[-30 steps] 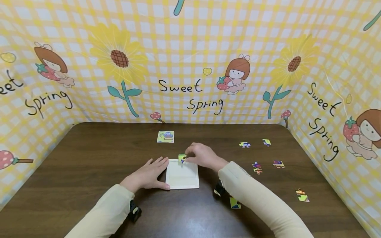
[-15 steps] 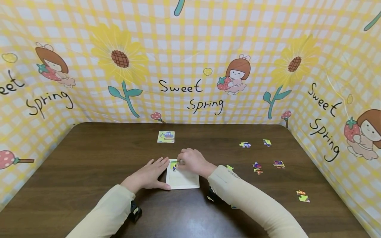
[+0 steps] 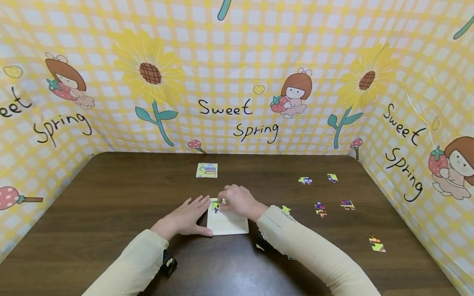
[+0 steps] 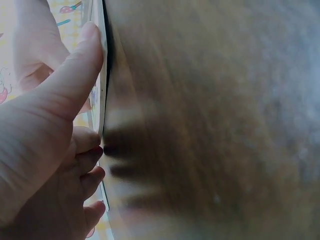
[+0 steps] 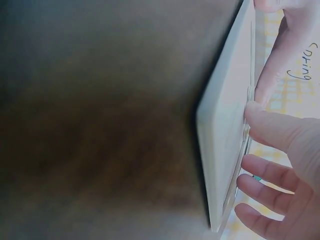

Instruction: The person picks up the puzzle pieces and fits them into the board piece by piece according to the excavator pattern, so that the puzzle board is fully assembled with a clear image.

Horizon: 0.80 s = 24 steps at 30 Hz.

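Near the middle of the brown table (image 3: 111, 213), a puzzle piece (image 3: 215, 206) lies inside the far left corner of a white tray (image 3: 231, 225), partly covered by the right hand (image 3: 240, 202). That hand's fingertips gather at the piece, but whether they pinch it or merely touch it cannot be told; not all of them show in the right wrist view. The left hand (image 3: 185, 218) is relaxed, fingers spread along the tray's left edge. The right sleeve (image 3: 314, 246) partly hides a green piece (image 3: 285, 209) and nearly all of another piece (image 3: 291, 258).
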### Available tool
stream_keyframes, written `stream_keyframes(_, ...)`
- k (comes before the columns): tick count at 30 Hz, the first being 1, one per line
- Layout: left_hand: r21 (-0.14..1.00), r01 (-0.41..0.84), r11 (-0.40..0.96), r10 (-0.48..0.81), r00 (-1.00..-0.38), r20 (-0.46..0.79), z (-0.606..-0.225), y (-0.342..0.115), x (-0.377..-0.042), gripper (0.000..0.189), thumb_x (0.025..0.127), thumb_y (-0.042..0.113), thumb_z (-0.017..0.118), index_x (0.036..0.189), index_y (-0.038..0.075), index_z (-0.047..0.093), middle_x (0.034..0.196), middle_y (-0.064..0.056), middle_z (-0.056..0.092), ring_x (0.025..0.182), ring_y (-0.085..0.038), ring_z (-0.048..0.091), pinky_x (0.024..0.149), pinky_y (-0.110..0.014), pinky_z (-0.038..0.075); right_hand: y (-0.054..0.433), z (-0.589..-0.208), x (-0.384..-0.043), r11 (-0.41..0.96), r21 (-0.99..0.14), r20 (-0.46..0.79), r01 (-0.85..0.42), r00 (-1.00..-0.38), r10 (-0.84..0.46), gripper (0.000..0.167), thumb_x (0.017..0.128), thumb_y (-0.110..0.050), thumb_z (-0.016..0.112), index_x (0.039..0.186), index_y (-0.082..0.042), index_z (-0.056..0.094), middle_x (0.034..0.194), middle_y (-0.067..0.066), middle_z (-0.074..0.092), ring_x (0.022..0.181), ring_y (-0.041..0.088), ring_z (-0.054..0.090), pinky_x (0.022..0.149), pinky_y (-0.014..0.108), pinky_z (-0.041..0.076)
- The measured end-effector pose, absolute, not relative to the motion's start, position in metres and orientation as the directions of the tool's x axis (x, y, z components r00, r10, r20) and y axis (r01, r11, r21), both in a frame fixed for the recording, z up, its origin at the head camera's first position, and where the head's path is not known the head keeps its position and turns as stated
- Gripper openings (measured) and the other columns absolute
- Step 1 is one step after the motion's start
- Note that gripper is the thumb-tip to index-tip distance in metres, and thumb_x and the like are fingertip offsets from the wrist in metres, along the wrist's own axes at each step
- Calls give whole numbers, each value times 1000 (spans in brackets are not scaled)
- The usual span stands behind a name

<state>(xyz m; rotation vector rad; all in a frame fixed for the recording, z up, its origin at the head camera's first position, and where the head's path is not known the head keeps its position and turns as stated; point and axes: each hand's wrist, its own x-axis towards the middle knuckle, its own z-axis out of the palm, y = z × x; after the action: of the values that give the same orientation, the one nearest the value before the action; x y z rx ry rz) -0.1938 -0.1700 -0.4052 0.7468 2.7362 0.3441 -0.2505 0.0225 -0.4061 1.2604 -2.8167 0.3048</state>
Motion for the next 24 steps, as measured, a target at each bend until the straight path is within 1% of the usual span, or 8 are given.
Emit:
stream_keyframes(8,290,457,841,521,-828,-208,-406,-170,-195,97,78,58,62,142,-6,26,148,-20,22,135,-36,15,105,-53,11,25,-407,-251,643,-165,99,-748,-661,-744,20,81,-29,71,97,-17,72,96,-2,63,85,15,54,70,28,45)
stream_keyframes(14,288,449,846,514,-831,-213,-406,-168,-196,97,77,58,62,142,-6,27,147,-19,22,135,-35,15,105,-53,11,37,-404,-257,614,-236,120,-753,-649,-751,23,82,-27,71,100,-13,71,98,1,62,87,16,55,73,29,47)
stream_keyframes(18,297,443,846,510,-833,-212,-405,-168,-195,97,77,57,63,141,-6,27,148,-20,22,135,-35,15,106,-53,10,53,-397,-265,638,-304,107,-707,-691,-715,26,84,-28,69,105,-11,69,102,1,60,92,15,55,78,30,46)
stream_keyframes(24,304,440,845,510,-834,-210,-404,-168,-193,98,77,56,65,141,-7,27,147,-21,22,135,-36,16,105,-53,11,89,-388,-280,674,-417,98,-609,-768,-633,31,84,-26,69,109,-8,67,105,3,58,97,19,55,83,36,45)
